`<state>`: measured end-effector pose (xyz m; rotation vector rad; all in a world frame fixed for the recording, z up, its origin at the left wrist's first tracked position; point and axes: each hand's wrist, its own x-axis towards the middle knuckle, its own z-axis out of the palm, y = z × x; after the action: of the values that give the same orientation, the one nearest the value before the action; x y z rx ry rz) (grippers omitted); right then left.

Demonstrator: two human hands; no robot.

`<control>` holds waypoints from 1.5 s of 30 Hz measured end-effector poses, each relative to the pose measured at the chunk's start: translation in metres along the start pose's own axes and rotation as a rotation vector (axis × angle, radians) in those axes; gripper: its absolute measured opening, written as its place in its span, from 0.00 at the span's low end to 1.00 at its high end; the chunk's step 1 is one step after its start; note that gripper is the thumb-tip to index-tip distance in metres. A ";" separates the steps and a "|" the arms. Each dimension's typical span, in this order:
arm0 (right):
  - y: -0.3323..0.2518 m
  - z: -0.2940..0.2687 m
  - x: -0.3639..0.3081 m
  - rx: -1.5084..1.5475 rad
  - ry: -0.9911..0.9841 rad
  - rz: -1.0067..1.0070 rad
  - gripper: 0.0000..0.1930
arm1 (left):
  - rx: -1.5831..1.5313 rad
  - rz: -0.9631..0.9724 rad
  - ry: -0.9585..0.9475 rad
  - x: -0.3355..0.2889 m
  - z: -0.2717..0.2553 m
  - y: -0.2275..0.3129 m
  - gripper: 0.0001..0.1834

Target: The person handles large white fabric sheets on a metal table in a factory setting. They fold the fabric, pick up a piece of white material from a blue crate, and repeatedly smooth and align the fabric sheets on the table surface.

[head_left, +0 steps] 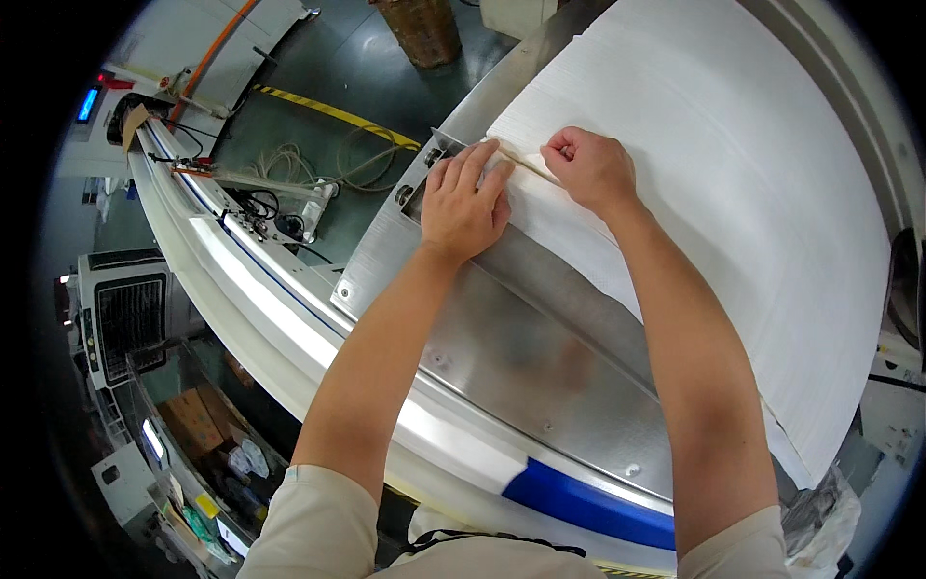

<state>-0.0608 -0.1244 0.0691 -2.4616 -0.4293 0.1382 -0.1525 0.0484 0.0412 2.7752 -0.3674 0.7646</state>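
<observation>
A wide stack of white sheets [733,174] covers the right side of a steel table. My left hand [466,205] rests palm down at the stack's near left corner, fingers stretched over the sheet edge and a raised metal bar [540,289]. My right hand [593,172] is closed in a pinch just right of it, above the white material; whatever is between its fingertips is hidden. A thin brownish line runs along the sheet between both hands. Beside my left fingers, dark round fittings [405,194] sit at the end of the bar.
The steel table top [511,357] reaches toward me, and a long white rail [260,289] with blue tape [588,502] curves along its near side. A brown bin [422,29] and loose cables stand on the green floor. Crumpled clear plastic [825,516] lies at lower right.
</observation>
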 end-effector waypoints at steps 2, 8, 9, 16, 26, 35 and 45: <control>-0.001 -0.001 0.000 0.000 -0.006 -0.004 0.10 | 0.023 0.013 -0.034 -0.002 -0.004 -0.002 0.20; -0.002 -0.008 -0.012 0.102 0.017 -0.046 0.09 | 0.038 0.252 -0.208 0.006 -0.027 -0.012 0.17; -0.004 -0.011 -0.026 0.159 0.053 -0.083 0.09 | 0.025 0.297 -0.266 0.009 -0.029 -0.015 0.17; 0.057 -0.035 -0.191 -0.331 0.265 0.194 0.17 | 0.339 0.235 -0.993 0.049 -0.054 0.003 0.27; 0.288 -0.209 -0.453 -0.683 0.255 0.637 0.34 | 0.668 0.214 -1.099 0.063 -0.001 0.009 0.12; 0.457 -0.303 -0.588 -1.180 -0.285 0.750 0.13 | 0.657 0.305 -0.942 0.019 -0.022 -0.070 0.21; 0.405 -0.314 -0.623 -0.755 0.330 0.793 0.24 | 0.291 -0.087 -0.371 0.001 -0.024 0.024 0.22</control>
<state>-0.4750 -0.8174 0.0719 -3.1671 0.7988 -0.1377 -0.1705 0.0326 0.0656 3.1856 -0.2107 0.2974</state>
